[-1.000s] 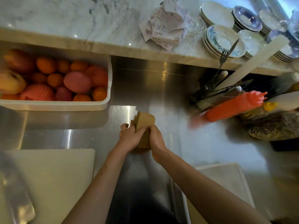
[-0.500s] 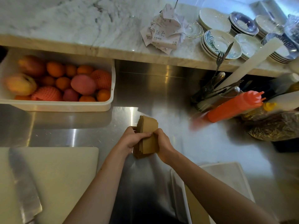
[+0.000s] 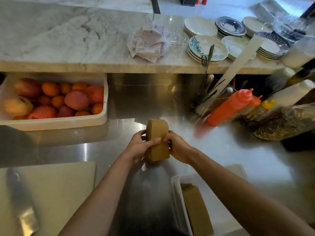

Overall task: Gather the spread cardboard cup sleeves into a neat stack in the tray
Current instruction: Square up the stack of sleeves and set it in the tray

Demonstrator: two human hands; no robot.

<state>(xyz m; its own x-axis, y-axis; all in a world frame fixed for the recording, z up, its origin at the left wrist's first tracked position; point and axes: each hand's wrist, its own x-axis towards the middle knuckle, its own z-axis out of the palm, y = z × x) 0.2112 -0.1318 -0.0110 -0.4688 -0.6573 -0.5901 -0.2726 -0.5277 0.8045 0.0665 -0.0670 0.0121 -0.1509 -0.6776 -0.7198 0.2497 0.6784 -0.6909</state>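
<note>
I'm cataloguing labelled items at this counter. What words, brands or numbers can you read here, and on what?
Nothing here can be read for certain.
Paper slips on the marble ledge: printed or handwritten marks, too small and blurred to read.
Stack of cardboard sleeves held by the left hand and right hand: no print visible.
Orange squeeze bottle: no label visible.

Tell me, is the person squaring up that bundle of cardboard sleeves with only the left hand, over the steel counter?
Not quite: the head view shows both hands on it, the left hand and right hand pressing the bundle of cardboard sleeves over the steel counter.
</note>
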